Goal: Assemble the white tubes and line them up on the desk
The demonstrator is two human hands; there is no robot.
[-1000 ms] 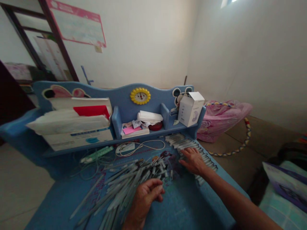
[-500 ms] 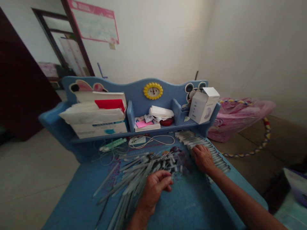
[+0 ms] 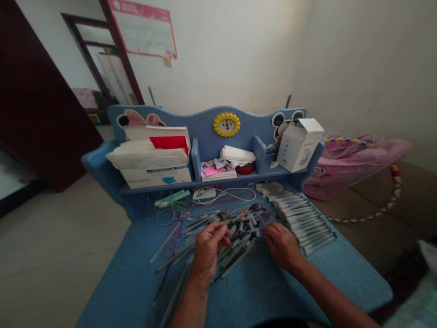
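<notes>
Over the loose pile of grey-white pen barrels [image 3: 235, 262] hovers my left hand [image 3: 209, 248], thumb and fingers pinched together. Whatever it pinches, if anything, is too small to make out. My right hand [image 3: 284, 246] is at the right side of the pile, close to a cluster of short pen caps [image 3: 251, 225]. Its fingers are curled downward and hide their tips, so anything in them cannot be seen. Right of that hand, a neat row of pens [image 3: 305, 218] with dark ends lies side by side along the desk's right part.
The blue desk [image 3: 259, 296] has a shelf at the back, with a paper-filled carton [image 3: 157, 177], a white box [image 3: 298, 148] and a yellow flower clock [image 3: 226, 124]. A white cable [image 3: 235, 190] lies below it. Beyond the right edge are a pink plastic-covered thing [image 3: 362, 159] and a hoop [image 3: 396, 191].
My right hand has moved left, off the pen row and toward the caps. My left hand has shifted slightly up and left over the pile. The camera view has turned a little left.
</notes>
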